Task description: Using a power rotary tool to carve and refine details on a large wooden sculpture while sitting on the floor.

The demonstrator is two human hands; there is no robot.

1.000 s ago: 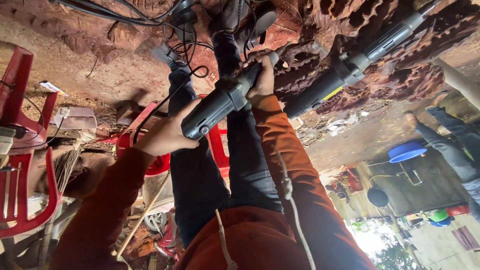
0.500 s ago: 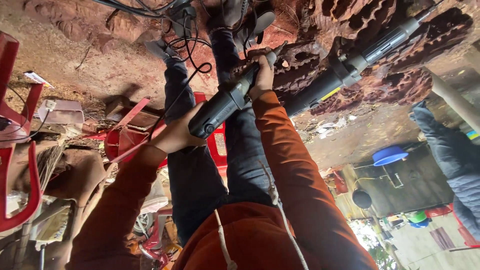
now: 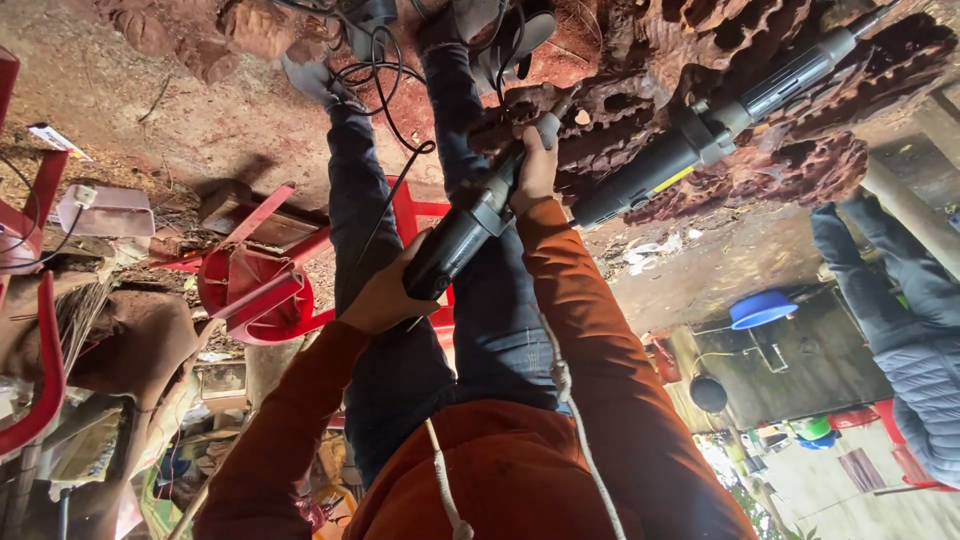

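My left hand (image 3: 385,295) grips the rear body of a black hand-held rotary grinder (image 3: 465,235). My right hand (image 3: 535,170) holds the tool's front end, close to the tip, which touches a reddish carved wood piece (image 3: 760,90) full of holes. Both arms are in orange sleeves, and my legs in dark jeans stretch away beneath the tool. A second black and grey grinder (image 3: 700,140) lies along the carved wood to the right; who holds it is hidden.
Black cables (image 3: 390,70) loop over the dirt ground by my feet. A red plastic chair (image 3: 270,290) lies at left. Another person in a blue padded jacket (image 3: 920,330) stands at right, near a blue bowl (image 3: 760,308).
Both hands keep their grip on the grinder. The view has shifted a little, and the tool and hands sit slightly lower and further right in the picture.
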